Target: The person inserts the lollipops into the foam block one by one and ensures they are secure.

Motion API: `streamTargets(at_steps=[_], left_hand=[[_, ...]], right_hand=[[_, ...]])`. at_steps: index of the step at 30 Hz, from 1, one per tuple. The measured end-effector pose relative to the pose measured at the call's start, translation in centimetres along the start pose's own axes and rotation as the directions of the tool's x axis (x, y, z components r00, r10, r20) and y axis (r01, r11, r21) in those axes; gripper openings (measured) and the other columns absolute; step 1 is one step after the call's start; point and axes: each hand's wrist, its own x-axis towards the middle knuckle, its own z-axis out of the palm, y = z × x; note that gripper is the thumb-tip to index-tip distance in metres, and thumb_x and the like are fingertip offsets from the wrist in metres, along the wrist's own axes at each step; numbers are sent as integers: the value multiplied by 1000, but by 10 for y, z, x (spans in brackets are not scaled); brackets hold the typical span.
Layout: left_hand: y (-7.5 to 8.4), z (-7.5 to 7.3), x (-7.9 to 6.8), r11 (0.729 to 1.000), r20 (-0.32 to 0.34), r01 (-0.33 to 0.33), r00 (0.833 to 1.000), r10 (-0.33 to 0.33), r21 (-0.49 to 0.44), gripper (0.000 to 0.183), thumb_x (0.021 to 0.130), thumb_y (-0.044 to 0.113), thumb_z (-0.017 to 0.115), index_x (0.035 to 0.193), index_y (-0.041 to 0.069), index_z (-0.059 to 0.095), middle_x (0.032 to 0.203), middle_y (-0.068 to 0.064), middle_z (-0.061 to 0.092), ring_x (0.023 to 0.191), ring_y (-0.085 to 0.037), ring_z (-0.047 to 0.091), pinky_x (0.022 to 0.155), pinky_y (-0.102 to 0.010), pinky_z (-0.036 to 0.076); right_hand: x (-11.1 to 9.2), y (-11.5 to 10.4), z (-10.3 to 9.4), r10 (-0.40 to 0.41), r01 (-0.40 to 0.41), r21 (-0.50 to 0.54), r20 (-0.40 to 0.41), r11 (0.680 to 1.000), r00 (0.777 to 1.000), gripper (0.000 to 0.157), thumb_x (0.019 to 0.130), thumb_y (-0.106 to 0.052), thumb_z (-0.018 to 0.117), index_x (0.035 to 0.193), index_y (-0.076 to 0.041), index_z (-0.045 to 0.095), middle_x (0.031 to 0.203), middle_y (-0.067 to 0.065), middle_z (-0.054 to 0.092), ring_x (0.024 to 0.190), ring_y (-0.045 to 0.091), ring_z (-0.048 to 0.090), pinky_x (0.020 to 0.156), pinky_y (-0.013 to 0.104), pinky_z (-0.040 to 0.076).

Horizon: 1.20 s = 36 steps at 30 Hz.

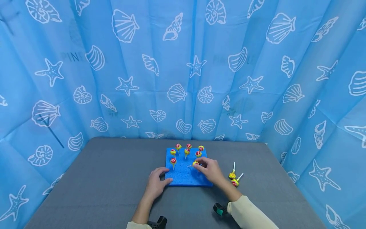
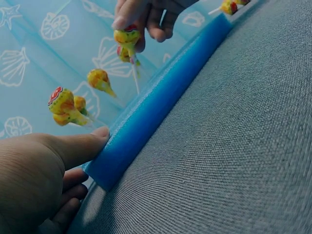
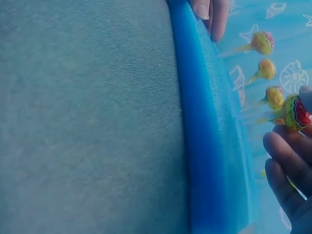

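A blue foam board (image 1: pixel 186 178) lies on the table, with several lollipops in yellow and red wrappers standing in it on white sticks, such as the front-left lollipop (image 1: pixel 173 161). My right hand (image 1: pixel 211 170) pinches another lollipop (image 2: pixel 126 38) by its head between thumb and fingers, above the board's right half. Its stick points toward the board; whether the tip touches the foam I cannot tell. At the board's left edge rests my left hand (image 1: pixel 155 183), fingers relaxed and spread, the thumb (image 2: pixel 90 145) touching the near corner.
Right of the board, two loose lollipops (image 1: pixel 232 175) lie side by side on the grey tabletop (image 1: pixel 114 178). A blue curtain (image 1: pixel 183 70) with white shell prints hangs behind the table and along its sides. Black wrist devices (image 1: pixel 220 209) sit by both sleeves.
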Motion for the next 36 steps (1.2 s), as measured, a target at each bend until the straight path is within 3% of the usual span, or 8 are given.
streamTargets(at_steps=[5,14,18,25,36], left_hand=[[1,-1,0,1000,4,-5,1000,5,2,37,87,26,74,122,14,66,134,-13,55,126,-36,46,101,-57,39],[2,-2,-2,1000,4,1,1000,-1,-3,38,88,26,74,123,14,66,134,-13,55,126,-37,46,101,-58,39],[2,-2,-2,1000,1,-8,1000,8,-11,38,88,25,74,122,13,66,133,-14,55,126,-37,46,101,-58,39],[2,-1,-1,1000,1,-3,1000,3,0,38,87,27,74,122,14,66,134,-13,55,126,-36,47,101,-57,39],[1,0,-1,1000,5,0,1000,0,1,39,87,28,75,122,14,66,134,-13,55,125,-36,47,100,-58,39]], right_hand=[[8,-6,4,31,-32,-37,-12,999,999,17,90,-26,70,100,-12,71,82,-6,68,64,9,62,62,23,53],[23,-21,11,114,-120,-110,-61,987,992,16,91,-28,70,93,-12,70,78,5,69,56,20,64,54,26,52],[28,-23,15,147,-158,-138,-88,978,985,17,90,-29,71,93,-12,70,73,2,68,53,15,59,52,26,49],[28,-22,23,101,-125,-184,-134,975,986,19,88,-32,73,90,-14,71,65,-7,59,58,12,53,52,26,46],[25,-18,33,75,-120,-204,-212,972,974,22,87,-35,74,89,-14,70,61,-8,55,56,11,51,51,26,43]])
